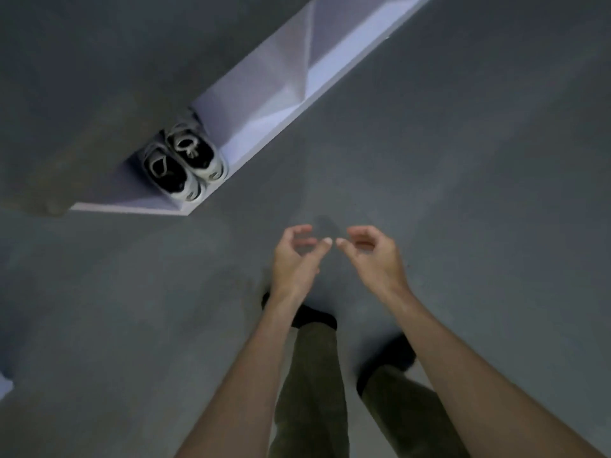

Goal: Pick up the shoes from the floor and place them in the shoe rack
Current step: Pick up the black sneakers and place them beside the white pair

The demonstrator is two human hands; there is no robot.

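Observation:
Two black-and-white sneakers stand side by side at the left end of a white shoe rack shelf (pixel 264 127) that runs diagonally up to the right. The left sneaker (pixel 170 175) touches the right sneaker (pixel 196 152), heels toward me. My left hand (pixel 296 256) and my right hand (pixel 373 252) hover over the bare floor well below and right of the shoes, fingers curled and apart, holding nothing. Their fingertips nearly meet.
Grey floor (pixel 479 193) spreads all around. A dark grey top panel (pixel 82 94) overhangs the rack on the left. My legs in olive trousers (pixel 314 391) and dark socks stand below my hands.

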